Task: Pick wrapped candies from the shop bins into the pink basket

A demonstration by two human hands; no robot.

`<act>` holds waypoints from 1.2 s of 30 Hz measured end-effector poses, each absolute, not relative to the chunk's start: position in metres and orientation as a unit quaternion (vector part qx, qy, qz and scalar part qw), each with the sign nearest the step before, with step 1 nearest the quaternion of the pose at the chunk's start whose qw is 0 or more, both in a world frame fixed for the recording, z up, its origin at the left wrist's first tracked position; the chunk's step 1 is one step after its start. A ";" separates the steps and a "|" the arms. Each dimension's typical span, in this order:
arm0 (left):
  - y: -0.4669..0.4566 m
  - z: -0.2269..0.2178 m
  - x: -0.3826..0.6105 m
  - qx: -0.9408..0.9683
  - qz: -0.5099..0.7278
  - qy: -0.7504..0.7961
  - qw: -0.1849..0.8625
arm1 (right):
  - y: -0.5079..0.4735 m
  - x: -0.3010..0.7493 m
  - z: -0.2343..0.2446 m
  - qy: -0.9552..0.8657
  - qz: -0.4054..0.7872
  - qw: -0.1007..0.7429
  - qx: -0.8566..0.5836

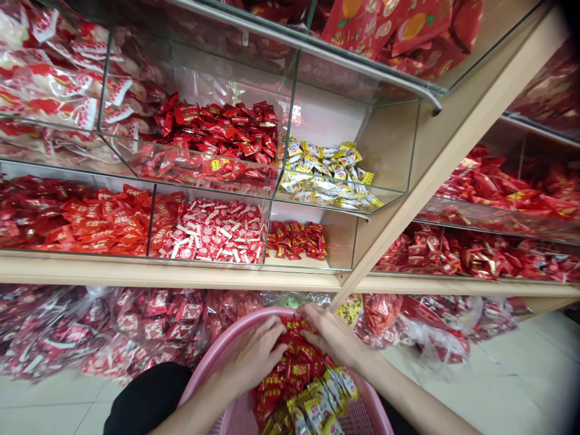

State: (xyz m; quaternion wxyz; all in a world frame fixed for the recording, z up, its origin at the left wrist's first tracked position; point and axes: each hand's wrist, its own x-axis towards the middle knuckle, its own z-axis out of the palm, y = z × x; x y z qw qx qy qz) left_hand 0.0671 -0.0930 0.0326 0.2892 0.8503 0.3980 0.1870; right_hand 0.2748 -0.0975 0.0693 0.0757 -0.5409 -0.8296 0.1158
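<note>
Red packets (295, 370) lie heaped in a pink basket (209, 357), beside white-and-yellow packets (319, 406) nearer the person. The left hand (259, 355) and right hand (327, 333) sit slightly apart at the heap's far end, fingers curled; whether either grips a packet, I cannot tell. Beyond stands a wooden shelf (181, 274).

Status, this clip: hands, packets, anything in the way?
Left hand, right hand: both at red packets in pink basket. Yellow-and-white packets on the near side. Nothing seen blocking either hand.
</note>
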 end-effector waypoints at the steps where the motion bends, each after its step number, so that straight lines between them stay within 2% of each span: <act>1: -0.093 0.034 0.067 0.851 0.185 0.400 0.287 | -0.097 0.275 0.069 -0.830 0.119 0.080 -0.539; 18: -0.093 0.028 0.066 0.850 0.205 0.385 0.295 | -0.098 0.277 0.066 -0.814 0.218 0.170 -0.511; 22: -0.092 0.027 0.066 0.851 0.203 0.383 0.295 | -0.101 0.281 0.064 -0.805 0.211 0.164 -0.530; 29: -0.092 0.028 0.066 0.851 0.198 0.383 0.298 | -0.107 0.277 0.063 -0.794 0.165 0.105 -0.576; 36: -0.091 0.024 0.066 0.850 0.195 0.387 0.299 | -0.108 0.277 0.056 -0.793 0.146 0.132 -0.577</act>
